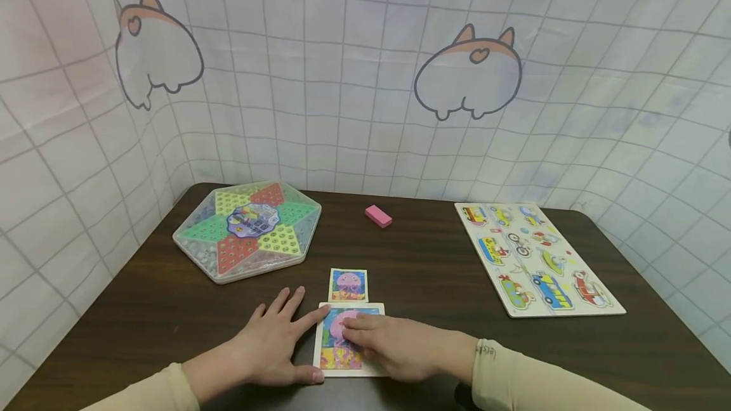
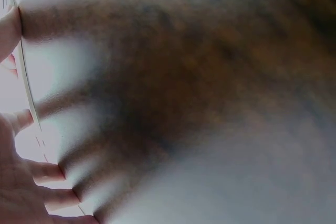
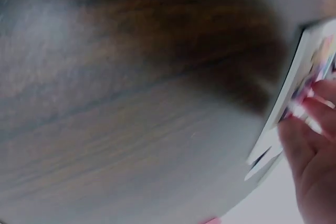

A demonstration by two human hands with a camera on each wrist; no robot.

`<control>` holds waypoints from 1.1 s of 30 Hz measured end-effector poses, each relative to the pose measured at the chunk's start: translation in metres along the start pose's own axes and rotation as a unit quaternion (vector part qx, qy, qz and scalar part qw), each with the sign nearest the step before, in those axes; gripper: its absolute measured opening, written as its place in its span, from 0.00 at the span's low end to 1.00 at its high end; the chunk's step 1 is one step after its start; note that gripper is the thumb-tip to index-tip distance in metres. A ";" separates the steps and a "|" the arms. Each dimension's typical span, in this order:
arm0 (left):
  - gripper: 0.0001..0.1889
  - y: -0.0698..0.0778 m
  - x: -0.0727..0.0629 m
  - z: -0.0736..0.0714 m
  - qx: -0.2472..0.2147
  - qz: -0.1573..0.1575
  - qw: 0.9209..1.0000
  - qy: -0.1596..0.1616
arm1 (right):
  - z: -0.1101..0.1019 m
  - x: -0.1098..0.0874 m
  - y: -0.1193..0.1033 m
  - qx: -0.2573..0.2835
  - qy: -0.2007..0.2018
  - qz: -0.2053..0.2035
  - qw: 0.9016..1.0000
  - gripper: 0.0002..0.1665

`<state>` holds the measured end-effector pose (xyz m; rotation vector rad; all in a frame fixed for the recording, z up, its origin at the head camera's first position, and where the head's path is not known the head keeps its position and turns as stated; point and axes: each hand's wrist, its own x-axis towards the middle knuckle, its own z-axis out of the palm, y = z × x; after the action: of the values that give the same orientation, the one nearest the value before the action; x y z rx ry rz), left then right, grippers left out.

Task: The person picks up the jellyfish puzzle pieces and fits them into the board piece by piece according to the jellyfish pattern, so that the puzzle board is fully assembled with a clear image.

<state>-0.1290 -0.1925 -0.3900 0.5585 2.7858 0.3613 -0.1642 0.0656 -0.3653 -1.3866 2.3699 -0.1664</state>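
Observation:
A square jellyfish puzzle (image 1: 337, 360) with a white frame lies flat near the front edge of the table. Just beyond it, its top edge meets a small jellyfish picture card (image 1: 348, 285). My left hand (image 1: 273, 344) is spread on the left, its index fingertip at the frame's top left corner and its thumb at the lower left corner. From the right, my right hand (image 1: 402, 344) reaches over the puzzle, its fingertips resting on the jellyfish picture and hiding the right part. In the right wrist view those fingers (image 3: 296, 140) touch the puzzle's surface.
A hexagonal Chinese checkers board (image 1: 245, 233) lies at the back left. A small pink block (image 1: 378, 215) sits at the back middle. On the right lies a vehicle peg puzzle board (image 1: 539, 259). A white grid-patterned curtain (image 1: 320, 81) hangs behind the dark wooden table (image 1: 422, 265).

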 end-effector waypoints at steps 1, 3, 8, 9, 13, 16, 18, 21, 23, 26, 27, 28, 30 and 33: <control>0.52 0.000 0.000 0.000 -0.001 0.000 1.000 0.000 | -0.002 0.001 0.002 0.040 0.003 0.007 0.999 0.28; 0.52 -0.001 0.000 0.000 -0.001 -0.001 1.000 -0.001 | -0.005 0.000 0.006 0.109 0.017 0.020 0.994 0.27; 0.52 -0.003 0.001 0.003 -0.003 -0.004 1.000 -0.002 | -0.008 -0.008 0.015 0.199 0.077 0.047 0.976 0.23; 0.52 -0.003 0.001 0.003 -0.002 -0.003 1.000 -0.002 | -0.008 -0.012 0.017 0.207 0.091 0.051 0.973 0.22; 0.52 -0.002 0.001 0.001 0.000 0.000 1.000 -0.001 | -0.006 -0.030 0.031 0.240 0.134 0.074 0.959 0.19; 0.52 -0.001 0.001 0.000 0.001 0.001 1.000 -0.001 | -0.005 -0.049 0.043 0.253 0.155 0.096 0.950 0.18; 0.52 -0.001 0.001 0.000 0.000 0.001 1.000 -0.001 | -0.005 -0.062 0.051 0.255 0.167 0.108 0.946 0.18; 0.52 -0.001 0.001 0.000 -0.001 0.000 1.000 -0.001 | -0.004 -0.083 0.062 0.265 0.175 0.130 0.939 0.19; 0.52 -0.001 0.001 0.000 -0.001 0.001 1.000 0.001 | -0.002 -0.097 0.070 0.270 0.181 0.138 0.936 0.20; 0.51 -0.001 0.000 0.000 -0.001 0.004 1.000 0.002 | 0.001 -0.117 0.082 0.271 0.192 0.152 0.931 0.21; 0.51 -0.001 0.000 0.000 -0.001 0.005 1.000 0.002 | 0.003 -0.123 0.086 0.269 0.197 0.155 0.930 0.21; 0.51 -0.001 0.000 -0.001 -0.002 0.004 1.000 0.001 | 0.005 -0.129 0.090 0.265 0.202 0.156 0.930 0.21; 0.51 -0.001 0.000 -0.001 -0.003 0.004 1.000 -0.001 | 0.009 -0.139 0.096 0.261 0.206 0.165 0.928 0.20; 0.51 -0.001 0.001 -0.001 -0.004 0.004 1.000 -0.004 | 0.017 -0.150 0.104 0.264 0.199 0.182 0.926 0.20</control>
<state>-0.1301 -0.1932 -0.3895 0.5674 2.7749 0.3714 -0.1766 0.2483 -0.3706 -0.6922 2.5682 -0.9780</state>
